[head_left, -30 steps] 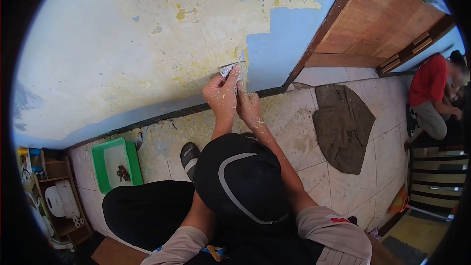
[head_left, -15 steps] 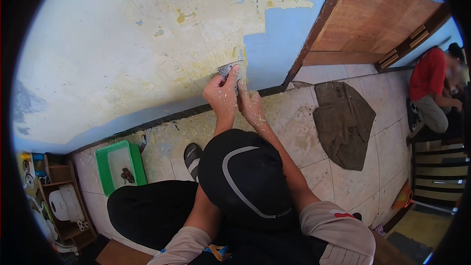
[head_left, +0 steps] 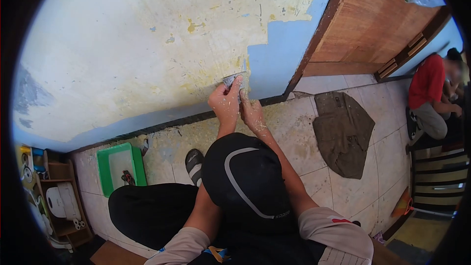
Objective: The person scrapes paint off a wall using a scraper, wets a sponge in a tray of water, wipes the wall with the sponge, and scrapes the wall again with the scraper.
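A grey metal scraper point(head_left: 232, 78) lies with its blade against the peeling pale-yellow wall point(head_left: 147, 59), just left of a bare blue patch point(head_left: 274, 59). My left hand point(head_left: 225, 100) is closed on the blade, its thumb pressed along the metal. Lower and to the right, my right hand point(head_left: 253, 116) is wrapped about the scraper's handle, which is mostly hidden by the fingers. Pale paint flakes stick to both hands and wrists.
Paint chips litter the tiled floor point(head_left: 294, 127) along the wall. A green tray point(head_left: 140, 167) stands left, near a shelf point(head_left: 59, 174). To the right lie a brown cloth point(head_left: 343, 132) and a wooden door point(head_left: 363, 24). Another person in a red shirt point(head_left: 426, 81) sits far right.
The view has tipped up a little, so the wall and hands appear lower. Both hands keep their hold on the scraper at nearly the same spot on the wall.
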A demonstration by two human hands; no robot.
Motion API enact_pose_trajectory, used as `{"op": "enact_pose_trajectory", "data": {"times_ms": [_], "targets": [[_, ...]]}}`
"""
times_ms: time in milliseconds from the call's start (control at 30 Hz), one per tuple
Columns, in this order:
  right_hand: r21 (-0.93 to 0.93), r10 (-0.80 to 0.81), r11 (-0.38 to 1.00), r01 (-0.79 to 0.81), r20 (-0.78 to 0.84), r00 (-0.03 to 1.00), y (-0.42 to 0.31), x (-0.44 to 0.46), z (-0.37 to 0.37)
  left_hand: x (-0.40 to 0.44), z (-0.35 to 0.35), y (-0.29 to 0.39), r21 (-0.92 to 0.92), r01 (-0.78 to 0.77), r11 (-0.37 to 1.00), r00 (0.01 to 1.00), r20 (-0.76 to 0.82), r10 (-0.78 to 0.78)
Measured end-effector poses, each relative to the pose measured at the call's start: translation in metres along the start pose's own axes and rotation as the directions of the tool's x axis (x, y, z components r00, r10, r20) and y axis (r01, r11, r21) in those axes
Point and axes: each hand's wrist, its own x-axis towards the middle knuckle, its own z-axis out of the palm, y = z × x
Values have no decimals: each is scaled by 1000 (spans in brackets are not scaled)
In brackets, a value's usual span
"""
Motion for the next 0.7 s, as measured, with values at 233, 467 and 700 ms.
{"op": "enact_pose_trajectory", "data": {"times_ms": [233,467,700], "targets": [[81,-111,991,108,22,994,-36,-3,6,16,-2,26,-156,-90,984,994,47,98],[76,-67,995,68,-10,998,-2,-6,3,4,3,-6,-130,-31,991,999,26,35],[52,7,999,-6,-26,1000,10,-6,1,-5,5,-17,-27,44,999,998,-49,-45]]}}
